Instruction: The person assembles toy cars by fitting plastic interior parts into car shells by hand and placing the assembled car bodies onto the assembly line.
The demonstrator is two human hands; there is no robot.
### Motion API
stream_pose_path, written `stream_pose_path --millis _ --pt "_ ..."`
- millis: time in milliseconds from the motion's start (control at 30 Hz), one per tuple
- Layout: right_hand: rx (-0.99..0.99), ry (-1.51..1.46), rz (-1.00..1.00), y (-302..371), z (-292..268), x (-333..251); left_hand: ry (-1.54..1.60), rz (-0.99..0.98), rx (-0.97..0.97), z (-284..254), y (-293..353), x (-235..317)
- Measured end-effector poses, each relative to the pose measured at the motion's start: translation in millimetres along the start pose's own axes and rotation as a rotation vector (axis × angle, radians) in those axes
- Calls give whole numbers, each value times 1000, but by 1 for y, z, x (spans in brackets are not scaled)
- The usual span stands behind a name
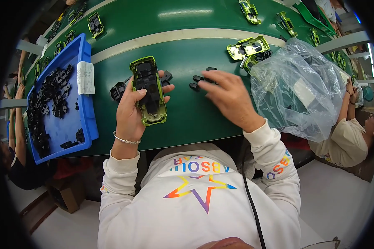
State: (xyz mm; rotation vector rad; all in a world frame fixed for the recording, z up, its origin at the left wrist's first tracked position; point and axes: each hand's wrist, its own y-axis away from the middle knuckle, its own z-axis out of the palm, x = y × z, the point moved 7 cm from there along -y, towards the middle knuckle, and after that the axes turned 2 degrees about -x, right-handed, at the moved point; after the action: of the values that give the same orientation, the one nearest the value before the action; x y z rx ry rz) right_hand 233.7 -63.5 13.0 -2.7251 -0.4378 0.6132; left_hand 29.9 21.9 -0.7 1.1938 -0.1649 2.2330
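Observation:
My left hand is closed around a toy car body, lime green at its edges with a black inner part. It is held upside down above the green table, thumb across the black part. Black plastic parts lie behind this hand, partly hidden. My right hand hovers to the right with fingers stretched out and slightly blurred. Its fingertips are at a few small black oval pieces; whether they touch one I cannot tell.
A blue tray of black plastic parts stands at left. Stacked green car bodies and a clear plastic bag lie at right. Beyond a pale strip, more car bodies sit on the green surface. Other people work at both sides.

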Motion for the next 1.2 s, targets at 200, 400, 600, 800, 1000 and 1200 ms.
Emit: stream_pose_path --millis 200,400,600,800,1000,1200 --pt "-1 -234 487 -13 -2 57 13 7 36 -2 -4 0" --pt "-120 -79 384 -39 8 51 39 -19 -4 5 -14 -3" --pt "-113 11 338 -46 5 39 67 -15 -11 0 -22 -5" --pt "-65 144 345 -52 8 23 93 -10 -3 -2 -25 -5" --pt "52 -147 184 -70 -12 9 74 11 14 -7 -25 -3" --pt "145 -390 181 -89 -27 -25 176 83 -11 0 -26 -8"
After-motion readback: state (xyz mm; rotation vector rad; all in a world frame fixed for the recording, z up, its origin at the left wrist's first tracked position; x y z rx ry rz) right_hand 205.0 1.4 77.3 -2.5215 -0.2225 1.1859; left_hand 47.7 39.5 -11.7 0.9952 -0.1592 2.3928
